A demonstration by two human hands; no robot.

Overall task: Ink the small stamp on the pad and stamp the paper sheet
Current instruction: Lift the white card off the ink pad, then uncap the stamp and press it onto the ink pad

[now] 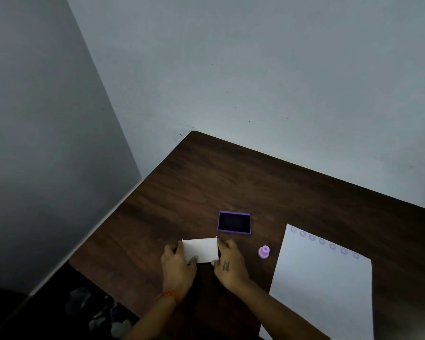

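Both hands on a small white card, the stamp not yet picked up.

From the head view, the left hand [178, 262] and right hand [230, 261] each pinch an end of a white card [200, 250] held just above the dark wooden table [206, 173]; it may be the pad's lid, I cannot tell. The open purple ink pad [234, 222] sits just beyond it, and the small lilac stamp [264, 252] stands alone between the right hand and the paper sheet [324, 290], whose top edge carries a row of faint round prints. Inking looks like the step ahead: the card must go down, freeing a hand for the stamp.
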